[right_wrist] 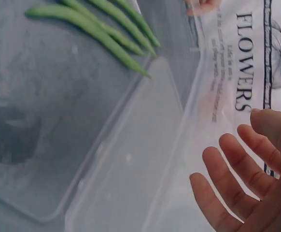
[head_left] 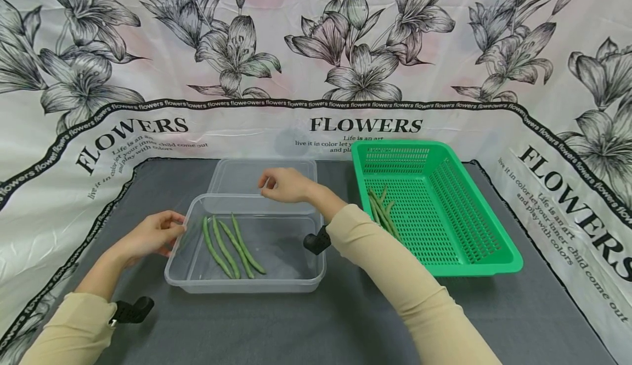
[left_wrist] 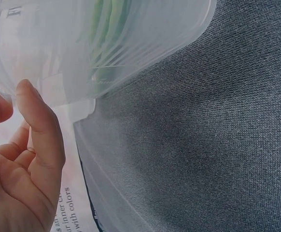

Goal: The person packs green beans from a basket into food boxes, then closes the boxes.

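Note:
A clear plastic container (head_left: 291, 285) sits on the grey cloth with several green beans (head_left: 239, 250) side by side in its left half. At its left rim my left hand (head_left: 153, 236) pinches the edge between thumb and finger; the left wrist view shows that hand (left_wrist: 32, 154) from close by. My right hand (head_left: 283, 185) hovers over the container's far rim and holds nothing. In the right wrist view its fingers (right_wrist: 234, 174) are spread and loosely bent, apart from the beans (right_wrist: 104, 34).
A green plastic basket (head_left: 474, 270) stands to the right, with several more green beans (head_left: 382, 211) along its left side. Behind the container lies a clear flat lid (head_left: 232, 175). A flower-printed cloth (head_left: 266, 134) borders the grey surface at the back and sides.

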